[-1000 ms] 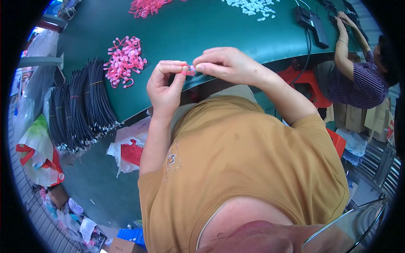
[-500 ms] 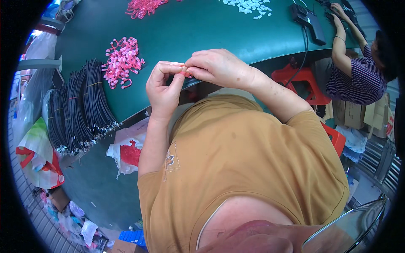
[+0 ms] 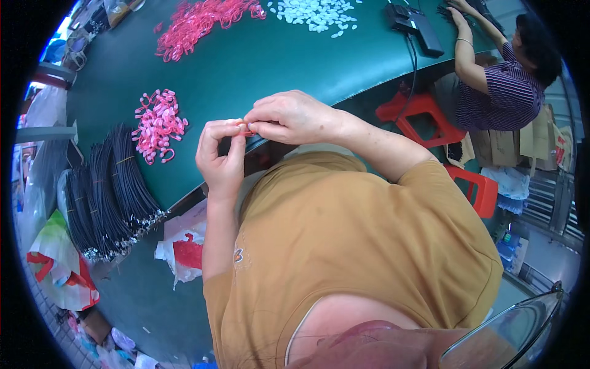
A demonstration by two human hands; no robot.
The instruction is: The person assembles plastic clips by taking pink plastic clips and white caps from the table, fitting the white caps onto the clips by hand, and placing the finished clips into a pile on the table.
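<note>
My left hand (image 3: pixel 220 154) and my right hand (image 3: pixel 294 117) meet just above the near edge of the green table. Between their pinched fingertips is a small red plastic loop (image 3: pixel 245 129), mostly covered by the fingers. Left of my hands lies a pile of red loops with pale pink pieces on them (image 3: pixel 158 126). Farther back is a heap of plain red loops (image 3: pixel 200 27). To the right of that heap are scattered small whitish pieces (image 3: pixel 316 13).
Bundles of black cables (image 3: pixel 114 184) with shiny ends hang over the table's left edge. A black device (image 3: pixel 415 27) with a cord sits at the back right. Beyond it a co-worker in a striped shirt (image 3: pixel 501 92) handles dark strands. Red stools (image 3: pixel 424 120) stand at the right.
The view has shifted, so the table and piles appear lower and farther left, with more of the red heap showing. Both hands still pinch the red loop.
</note>
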